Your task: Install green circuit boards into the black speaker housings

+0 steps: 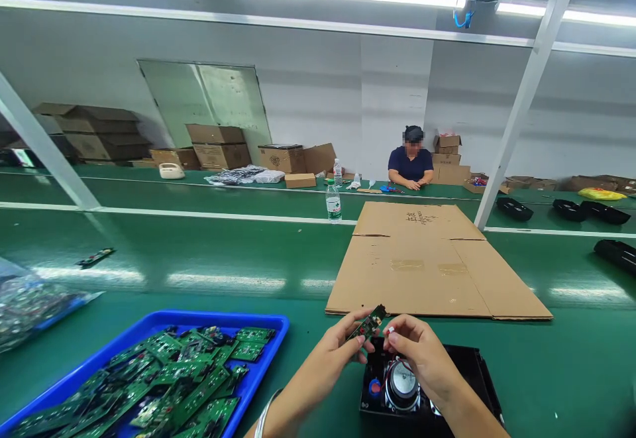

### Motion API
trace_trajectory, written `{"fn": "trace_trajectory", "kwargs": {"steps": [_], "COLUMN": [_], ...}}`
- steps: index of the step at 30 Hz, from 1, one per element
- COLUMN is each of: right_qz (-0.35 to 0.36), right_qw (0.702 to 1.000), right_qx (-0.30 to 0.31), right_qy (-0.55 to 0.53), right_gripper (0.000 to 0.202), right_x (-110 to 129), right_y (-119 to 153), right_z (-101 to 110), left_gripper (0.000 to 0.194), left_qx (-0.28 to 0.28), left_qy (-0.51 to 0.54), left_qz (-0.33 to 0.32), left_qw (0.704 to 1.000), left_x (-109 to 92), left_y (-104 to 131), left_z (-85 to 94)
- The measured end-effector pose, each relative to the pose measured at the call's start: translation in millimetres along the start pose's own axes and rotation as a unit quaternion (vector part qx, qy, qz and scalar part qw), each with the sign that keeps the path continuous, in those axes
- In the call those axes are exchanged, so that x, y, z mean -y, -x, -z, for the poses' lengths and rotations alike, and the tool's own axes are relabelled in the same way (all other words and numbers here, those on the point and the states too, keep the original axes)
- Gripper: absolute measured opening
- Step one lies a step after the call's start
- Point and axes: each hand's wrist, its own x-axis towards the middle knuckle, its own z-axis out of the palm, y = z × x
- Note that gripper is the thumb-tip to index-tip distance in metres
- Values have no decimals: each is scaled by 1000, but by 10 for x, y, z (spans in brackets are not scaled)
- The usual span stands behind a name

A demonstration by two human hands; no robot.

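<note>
Between the fingers of my left hand is a small green circuit board, tilted up. My right hand pinches a small white wire connector close to the board's right side; whether the two touch I cannot tell. Red and dark wires run down from it. Beneath both hands lies a black speaker housing, open side up. Inside it sits a round silver speaker, with a blue and red round part at its left. My right wrist hides some of the housing.
A blue tray heaped with green boards stands at the left, beside a plastic bag of parts. Flattened cardboard lies ahead, near a water bottle. One loose board rests farther left. Another person sits across the room.
</note>
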Motion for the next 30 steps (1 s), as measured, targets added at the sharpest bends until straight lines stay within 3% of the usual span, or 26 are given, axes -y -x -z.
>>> {"fn": "trace_trajectory", "kwargs": {"steps": [4,8,15,23,30], "right_qz": [0,20,41,0,-60], "right_qw": [999,997,992,1000,992], "right_qx": [-42,-58,-41,5,15], "right_qy": [-24,51,112,-25,-114], "right_gripper": [31,26,26,29,32], "right_x": [-1,-43,-72,-54,-83], "right_y": [-45,-73,-59,-46,-96], "right_z": [44,67,53,101,144], "left_gripper": [35,21,33,35,34], "left_qx": [22,13,-13,-42,-10], "left_qy": [-59,-79,-123,2,171], "left_qz": [8,13,-41,-33,12], "left_qw": [998,997,992,999,985], "left_x": [-36,-76,-83,-91,-34], "left_y": [17,65,59,-22,-65], "left_z": [18,-11,-7,69,32]}}
